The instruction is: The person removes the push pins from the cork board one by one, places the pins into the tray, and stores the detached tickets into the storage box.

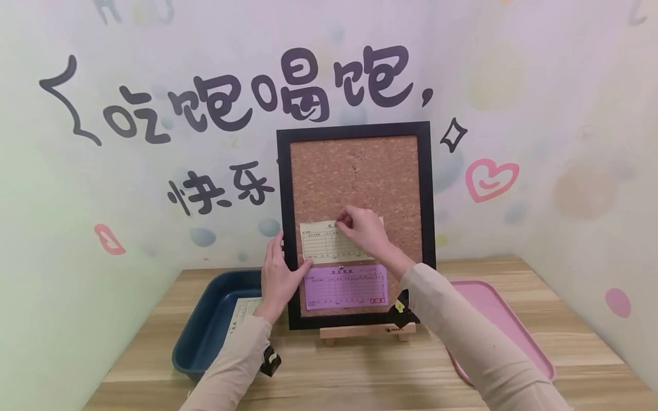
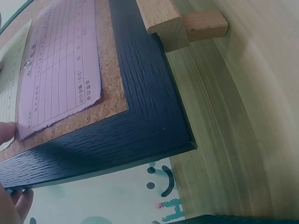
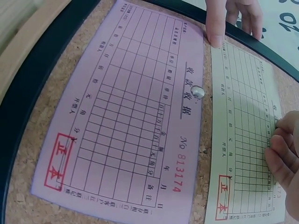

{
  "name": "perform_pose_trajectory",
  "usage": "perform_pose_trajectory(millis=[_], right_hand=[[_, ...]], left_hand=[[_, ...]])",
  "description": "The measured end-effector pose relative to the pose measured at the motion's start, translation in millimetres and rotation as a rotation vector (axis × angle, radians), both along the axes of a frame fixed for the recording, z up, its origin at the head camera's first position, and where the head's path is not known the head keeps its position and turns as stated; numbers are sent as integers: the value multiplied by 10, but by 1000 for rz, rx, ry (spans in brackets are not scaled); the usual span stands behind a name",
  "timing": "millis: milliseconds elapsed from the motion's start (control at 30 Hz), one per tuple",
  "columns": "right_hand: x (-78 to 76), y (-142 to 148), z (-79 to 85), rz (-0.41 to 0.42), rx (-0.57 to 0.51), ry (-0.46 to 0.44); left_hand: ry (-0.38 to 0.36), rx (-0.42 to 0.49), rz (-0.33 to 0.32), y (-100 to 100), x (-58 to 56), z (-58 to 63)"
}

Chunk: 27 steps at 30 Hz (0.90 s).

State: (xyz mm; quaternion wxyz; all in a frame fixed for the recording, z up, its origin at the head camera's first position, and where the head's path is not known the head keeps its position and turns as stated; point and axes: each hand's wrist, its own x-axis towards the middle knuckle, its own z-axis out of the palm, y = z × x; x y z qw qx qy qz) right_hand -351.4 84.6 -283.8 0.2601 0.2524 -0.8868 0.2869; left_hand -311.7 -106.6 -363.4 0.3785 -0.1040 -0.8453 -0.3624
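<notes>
A black-framed corkboard [image 1: 354, 177] leans upright on a small wooden stand [image 1: 367, 330]. My left hand [image 1: 277, 279] grips its left edge, thumb in front at the pale yellow receipt's [image 1: 319, 244] lower left corner, fingers behind the frame. At the top of that receipt, my right hand [image 1: 364, 229] has thumb and fingertips together, pinching a small thing that they hide; its kind cannot be made out. Below hangs a purple receipt [image 1: 345, 290], held near its top middle by a clear pushpin [image 3: 197, 92].
On the wooden table [image 1: 360, 377], a dark blue tray [image 1: 192, 325] stands left of the board with a pale slip [image 1: 244, 311] in it. To the right lies a pink tray [image 1: 493, 314], partly behind my right sleeve. A lettered wall [image 1: 339, 28] rises behind.
</notes>
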Motion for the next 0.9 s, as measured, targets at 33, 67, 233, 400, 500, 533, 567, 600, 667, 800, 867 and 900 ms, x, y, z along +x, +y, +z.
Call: perform_pose_trajectory(millis=[33, 67, 233, 400, 500, 533, 567, 600, 667, 800, 867, 900], right_hand=[[6, -2, -1, -1, 0, 8], [9, -3, -3, -3, 3, 18], [18, -10, -22, -11, 11, 57], [14, -9, -43, -11, 13, 70], [12, -9, -45, -5, 14, 77], [12, -8, -46, -5, 15, 79], [11, -8, -47, -4, 18, 81], [9, -8, -47, -2, 20, 83], [8, -6, -43, 2, 25, 85], [4, 1, -38, 9, 35, 92], [2, 4, -35, 13, 41, 97], [0, 6, -34, 13, 46, 99]], left_hand=[[-1, 0, 0, 0, 1, 2], [-4, 1, 1, 1, 2, 3], [-8, 3, -1, 0, 7, 9], [-15, 7, -4, 0, 17, 15], [-18, 7, -6, -5, 21, 21], [-19, 7, -5, -5, 22, 21], [-18, 7, -5, -6, 22, 21], [-17, 7, -4, -6, 23, 21], [-11, 6, -4, -7, 23, 23], [-2, 2, -8, -7, 22, 26], [-1, 1, -13, -7, 21, 27], [-3, 0, -12, -7, 22, 27]])
